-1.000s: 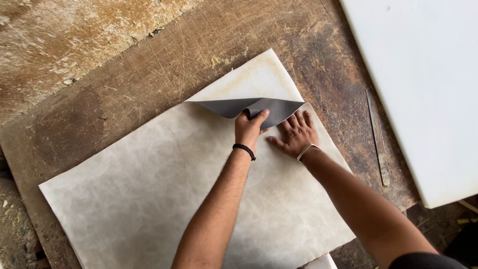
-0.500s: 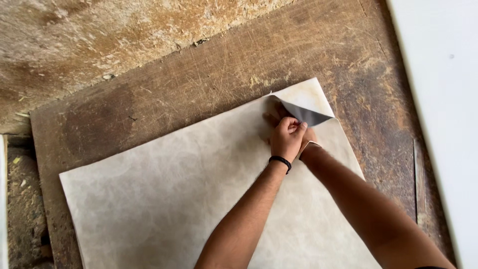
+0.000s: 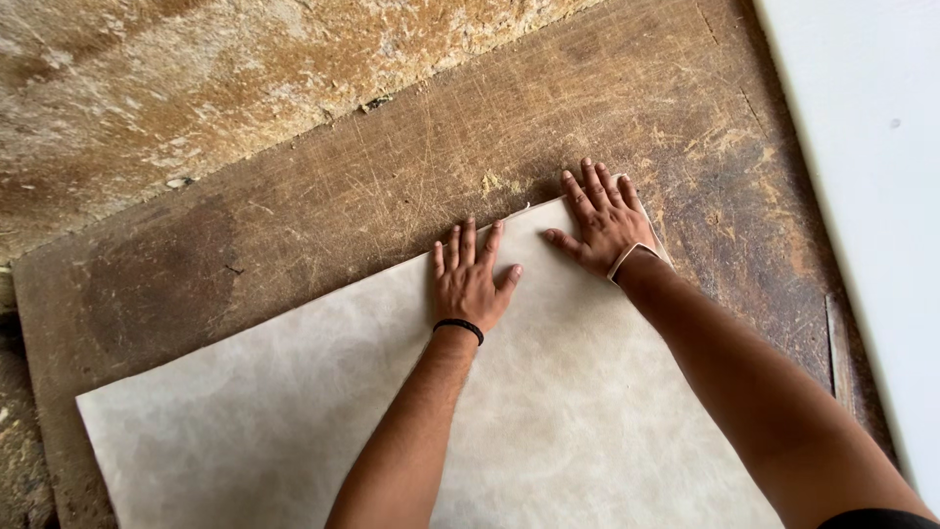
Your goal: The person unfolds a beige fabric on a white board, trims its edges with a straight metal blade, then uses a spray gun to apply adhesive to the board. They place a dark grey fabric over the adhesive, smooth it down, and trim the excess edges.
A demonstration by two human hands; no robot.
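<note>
While flat on board (image 3: 294,235) | sheet (image 3: 548,411) under both hands' spread fingers (image 3: 468,245)

soft, even daylight fills the view, bright enough to read every scratch in the brown wooden board (image 3: 548,127). no hard-edged shadows fall anywhere; only a faint, diffuse shade sits under the left hand (image 3: 470,282) and along the right hand (image 3: 602,217) and its forearm, on the pale beige sheet (image 3: 548,411). the white panel (image 3: 867,167) at the right edge is the brightest area, close to washed out, with little surface detail. the mottled wall (image 3: 147,88) at upper left is slightly soft. focus is sharp at the centre. straight edges bow a little toward the corners. no motion blur shows.
</note>
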